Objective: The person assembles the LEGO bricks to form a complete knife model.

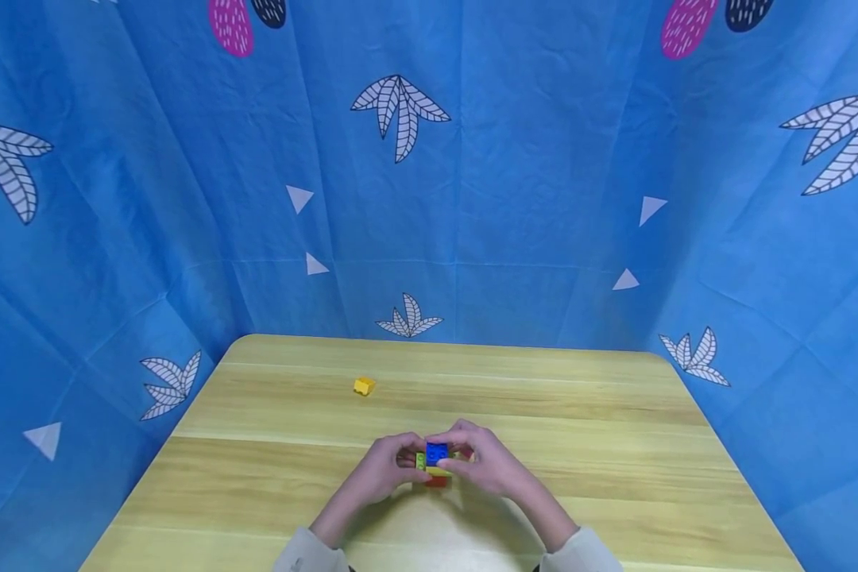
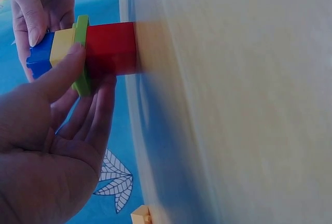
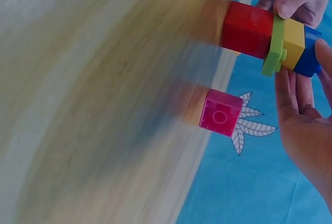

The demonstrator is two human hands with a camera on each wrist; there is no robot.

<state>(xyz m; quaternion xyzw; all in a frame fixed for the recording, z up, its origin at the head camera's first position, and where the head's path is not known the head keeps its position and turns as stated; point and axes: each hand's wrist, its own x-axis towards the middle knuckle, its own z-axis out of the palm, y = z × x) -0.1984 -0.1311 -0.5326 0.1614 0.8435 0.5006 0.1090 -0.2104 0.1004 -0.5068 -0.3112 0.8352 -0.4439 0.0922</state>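
Note:
A small tower of toy building bricks stands on the wooden table. Its red brick (image 3: 248, 29) is at the bottom, then a thin lime-green plate (image 2: 82, 53), a yellow brick (image 3: 294, 42) and a blue brick (image 1: 437, 454) on top. My left hand (image 1: 384, 469) pinches the tower at the green plate, thumb on the near side. From the other side my right hand (image 1: 488, 462) grips the blue brick between thumb and fingers. Beside the tower, near the right hand, a pink brick (image 3: 221, 113) lies with its hollow underside showing.
A loose yellow-orange brick (image 1: 363, 386) lies farther back on the table (image 1: 579, 413), left of the hands. A blue patterned curtain (image 1: 529, 183) hangs behind the table and along both sides.

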